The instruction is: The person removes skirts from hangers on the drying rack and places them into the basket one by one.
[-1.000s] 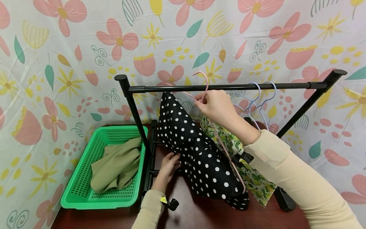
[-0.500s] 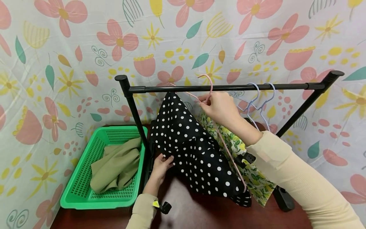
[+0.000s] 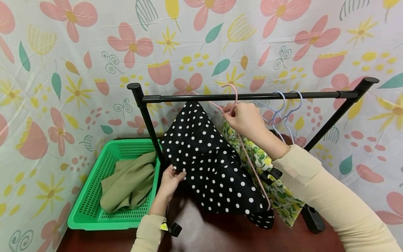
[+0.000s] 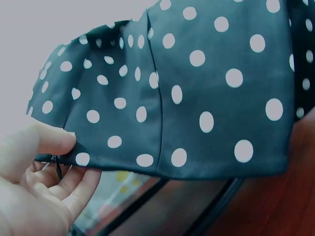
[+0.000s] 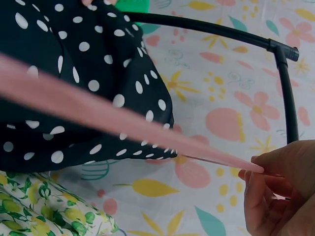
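At the center of the head view, a black garment (image 3: 209,157) with white dots hangs beside a pink hanger (image 3: 253,168), below the black rail (image 3: 204,98) that spans the frame. The right hand (image 3: 247,117), right of center, grips the hanger at the base of its hook; the hook rises above the rail, and whether it bears on the rail cannot be told. The left hand (image 3: 170,179), at lower center-left, pinches the garment's left edge. Two lilac hangers (image 3: 278,113) hang from the rail at center-right, and a lemon-print fabric (image 3: 284,199) is located below them, partly behind the garment. At lower left, a green basket (image 3: 108,225) contains an olive cloth (image 3: 129,182). A dark red tabletop (image 3: 204,241) occupies the bottom; a floral backdrop (image 3: 195,35) fills the upper area. Left wrist view: the garment extends from left to upper right, with a seam near the middle; at lower left, the thumb lies on its face and the fingers lie under its hem. Right wrist view: the hanger crosses diagonally from the left edge to the lower right, where thumb and fingers pinch it; the garment occupies the upper left, above the lemon-print fabric.
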`<act>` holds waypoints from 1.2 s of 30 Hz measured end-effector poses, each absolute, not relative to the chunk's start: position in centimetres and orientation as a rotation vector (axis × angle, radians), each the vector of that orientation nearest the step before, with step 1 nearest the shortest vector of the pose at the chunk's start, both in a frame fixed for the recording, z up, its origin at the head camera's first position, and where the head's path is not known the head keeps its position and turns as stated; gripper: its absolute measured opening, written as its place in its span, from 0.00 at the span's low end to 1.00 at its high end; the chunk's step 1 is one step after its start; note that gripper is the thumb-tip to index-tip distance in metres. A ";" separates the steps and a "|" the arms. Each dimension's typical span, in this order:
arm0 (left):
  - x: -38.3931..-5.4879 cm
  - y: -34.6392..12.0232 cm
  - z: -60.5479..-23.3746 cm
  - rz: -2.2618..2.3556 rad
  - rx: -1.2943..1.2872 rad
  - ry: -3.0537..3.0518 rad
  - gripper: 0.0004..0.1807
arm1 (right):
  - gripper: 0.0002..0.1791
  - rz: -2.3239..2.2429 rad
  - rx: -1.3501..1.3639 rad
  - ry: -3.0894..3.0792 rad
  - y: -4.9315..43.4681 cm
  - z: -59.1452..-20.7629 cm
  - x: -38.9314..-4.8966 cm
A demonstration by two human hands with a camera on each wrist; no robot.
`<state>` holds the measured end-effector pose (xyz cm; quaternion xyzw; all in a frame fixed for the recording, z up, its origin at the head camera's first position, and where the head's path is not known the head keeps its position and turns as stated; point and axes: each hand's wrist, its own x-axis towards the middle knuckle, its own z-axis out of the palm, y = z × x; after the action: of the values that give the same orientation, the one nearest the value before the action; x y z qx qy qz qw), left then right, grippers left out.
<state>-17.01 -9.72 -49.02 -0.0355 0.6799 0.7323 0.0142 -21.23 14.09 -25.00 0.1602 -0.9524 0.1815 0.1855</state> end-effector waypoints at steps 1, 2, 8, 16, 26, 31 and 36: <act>-17.0 -9.8 -48.7 2.275 -0.110 2.127 0.14 | 0.22 0.507 0.444 -2.686 14.1 -25.0 -21.2; -17.0 -9.8 -48.4 2.273 -0.110 2.135 0.14 | 0.22 0.501 0.440 -2.688 14.2 -25.1 -21.2; -16.8 -10.1 -46.3 2.262 -0.050 2.207 0.12 | 0.20 0.491 0.425 -2.687 14.5 -25.3 -21.4; -16.5 -10.7 -43.6 2.277 0.073 2.191 0.13 | 0.24 0.501 0.442 -2.678 14.8 -25.6 -21.4; -15.6 -11.1 -39.4 2.143 0.158 2.272 0.12 | 0.18 0.517 0.461 -2.656 14.4 -25.8 -21.4; -15.7 -11.1 -38.5 2.109 0.212 2.306 0.13 | 0.14 0.515 0.463 -2.654 14.3 -25.9 -21.5; -15.8 -11.4 -37.8 2.100 0.261 2.327 0.14 | 0.12 0.511 0.458 -2.672 14.4 -25.9 -21.5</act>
<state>-15.81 -11.36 -37.78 0.0830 0.7398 0.6677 -0.0019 -21.48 14.37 -25.94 0.1631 -0.9508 0.1820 0.1903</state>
